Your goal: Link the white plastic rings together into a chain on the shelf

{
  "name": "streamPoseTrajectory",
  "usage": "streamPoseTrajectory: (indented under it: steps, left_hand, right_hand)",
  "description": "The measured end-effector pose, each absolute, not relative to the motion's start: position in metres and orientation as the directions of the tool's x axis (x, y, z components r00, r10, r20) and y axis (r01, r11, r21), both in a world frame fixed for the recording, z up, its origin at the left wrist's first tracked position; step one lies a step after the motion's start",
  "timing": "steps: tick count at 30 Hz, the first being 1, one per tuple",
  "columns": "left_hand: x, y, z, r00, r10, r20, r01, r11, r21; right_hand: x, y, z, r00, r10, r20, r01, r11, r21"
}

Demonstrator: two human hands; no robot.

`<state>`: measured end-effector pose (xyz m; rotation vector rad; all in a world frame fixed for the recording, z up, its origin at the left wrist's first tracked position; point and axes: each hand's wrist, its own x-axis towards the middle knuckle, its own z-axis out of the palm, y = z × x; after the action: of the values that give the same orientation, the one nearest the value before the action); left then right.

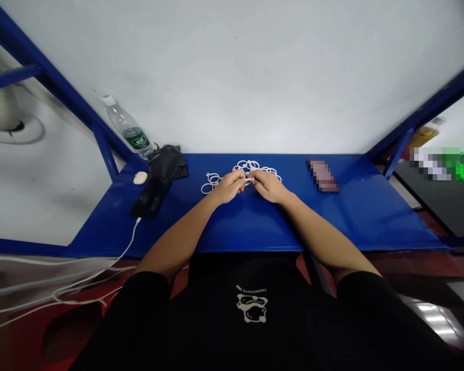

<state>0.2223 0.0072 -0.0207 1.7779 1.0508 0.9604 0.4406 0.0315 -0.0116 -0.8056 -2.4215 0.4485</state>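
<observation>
Wears a black T-shirt [216, 330] with a white printed figure [253, 306] on the chest, facing a blue table [251, 226]. Reaches bare forearms [185, 224] over the near edge, bringing left hand [226, 188] and right hand [270, 187] close together near the middle of the tabletop. Holds a white ring piece [249, 179] in the narrow gap between the two, with left fingers curled in on its left end and right fingertips pinched at its right end. Shows only a short stretch of it there; cannot tell its full shape, with the rest hidden by the fingers. Has more white rings [214, 179] loose around the hands: a few just beside the left fingers, a larger bunch directly beyond the fingertips, others close behind the right hand, some overlapping. Has a white cable [130, 241] at left, running over the table edge to a black object [150, 198], with a cream oval piece [140, 178] near it and a crumpled black bag [168, 162] at its far end. Has a pixelated flat device [323, 175] well apart on the right. Faces, farther back, a clear bottle [134, 137] with a green label at rear left, and a pale wall [239, 77].
</observation>
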Motion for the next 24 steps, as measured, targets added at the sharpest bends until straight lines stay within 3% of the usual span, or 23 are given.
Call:
streamPoseTrajectory:
  steps: [8, 12, 17, 21, 24]
  left_hand:
    - [0.223, -0.004, -0.010, 0.412, 0.879, 0.240, 0.462, -0.429, 0.776]
    - [0.212, 0.001, -0.005, 0.372, 0.842, 0.391, 0.618, -0.539, 0.573]
    - [0.181, 0.019, -0.006, 0.244, 0.890, 0.386, 0.849, -0.388, 0.359]
    - [0.167, 0.030, -0.018, 0.169, 0.950, 0.261, 0.926, -0.244, 0.288]
    - [0.167, 0.032, -0.027, 0.131, 0.960, 0.249, 0.946, -0.197, 0.259]
  right_hand:
    - [0.441, 0.032, -0.013, -0.675, 0.600, 0.429, 0.411, 0.789, -0.456]
    - [0.441, 0.031, -0.011, -0.584, 0.686, 0.434, 0.487, 0.724, -0.488]
    - [0.444, 0.035, -0.009, -0.518, 0.763, 0.386, 0.643, 0.645, -0.412]
    - [0.442, 0.036, -0.009, -0.584, 0.749, 0.313, 0.679, 0.662, -0.317]
    - [0.435, 0.030, -0.010, -0.659, 0.715, 0.235, 0.685, 0.699, -0.206]
